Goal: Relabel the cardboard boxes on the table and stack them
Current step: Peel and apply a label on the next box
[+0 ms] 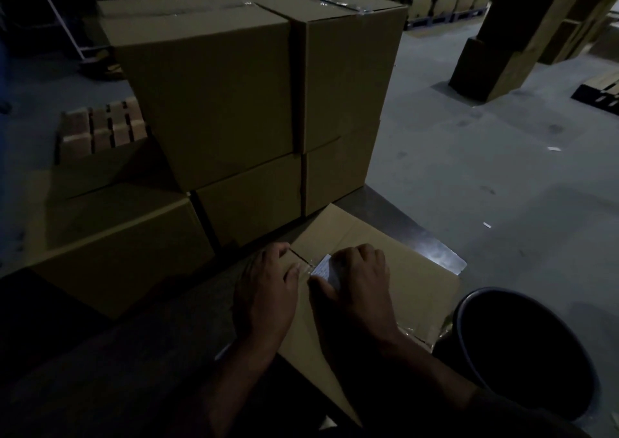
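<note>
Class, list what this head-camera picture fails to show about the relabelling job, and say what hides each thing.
- Print on the white label: too small and dim to read.
- Most of the label: covered by the right hand.
- Left hand fingers: curled on the near box; what they hold is hidden.
- Table: mostly covered by boxes.
- Dark bin contents: lost in shadow.
</note>
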`<state>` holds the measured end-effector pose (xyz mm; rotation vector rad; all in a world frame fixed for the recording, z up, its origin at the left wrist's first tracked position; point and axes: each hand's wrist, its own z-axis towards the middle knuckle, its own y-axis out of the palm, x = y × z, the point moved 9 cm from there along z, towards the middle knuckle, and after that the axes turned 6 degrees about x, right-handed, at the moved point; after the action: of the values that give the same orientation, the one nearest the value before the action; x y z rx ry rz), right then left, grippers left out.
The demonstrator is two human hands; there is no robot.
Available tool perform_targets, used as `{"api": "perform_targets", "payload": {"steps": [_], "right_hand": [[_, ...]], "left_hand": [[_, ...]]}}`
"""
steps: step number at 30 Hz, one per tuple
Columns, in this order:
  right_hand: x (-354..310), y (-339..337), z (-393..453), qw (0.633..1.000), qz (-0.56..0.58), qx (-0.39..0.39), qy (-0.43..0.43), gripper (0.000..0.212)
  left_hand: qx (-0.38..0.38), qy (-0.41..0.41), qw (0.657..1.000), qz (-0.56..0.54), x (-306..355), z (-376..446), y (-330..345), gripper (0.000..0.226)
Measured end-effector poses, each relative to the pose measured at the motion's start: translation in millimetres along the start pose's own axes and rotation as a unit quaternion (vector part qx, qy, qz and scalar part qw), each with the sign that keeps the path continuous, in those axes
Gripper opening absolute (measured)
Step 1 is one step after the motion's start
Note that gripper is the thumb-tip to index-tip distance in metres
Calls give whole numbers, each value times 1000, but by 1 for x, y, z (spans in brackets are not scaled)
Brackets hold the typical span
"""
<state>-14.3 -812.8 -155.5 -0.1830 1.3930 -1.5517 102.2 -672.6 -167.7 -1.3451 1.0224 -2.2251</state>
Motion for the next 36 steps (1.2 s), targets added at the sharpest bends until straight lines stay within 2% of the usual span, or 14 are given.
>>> {"api": "perform_targets", "payload": {"steps": [9,18,22,26,31,34,36], "right_hand": [[3,8,14,997,-55,-29,38,59],[2,8,18,995,-65,-36,73,41],[1,4,18,996,-60,-22,70,34],[1,4,24,996,-46,-40,70,30],[5,4,23,997,-6,-37,67,32],[13,14,29,995,-10,-63,75,42],[16,18,38,993,-11,-86,81,41]], "left_hand": [[4,3,1000,9,2,-1,0,32],[9,3,1000,13,3,0,0,28],[15,8,1000,15,5,1,0,27],[10,14,1000,17,4,3,4,26],[10,8,1000,17,2,2,6,27],[6,9,1000,13,4,2,5,27],[9,15,1000,22,6,1,2,26]]}}
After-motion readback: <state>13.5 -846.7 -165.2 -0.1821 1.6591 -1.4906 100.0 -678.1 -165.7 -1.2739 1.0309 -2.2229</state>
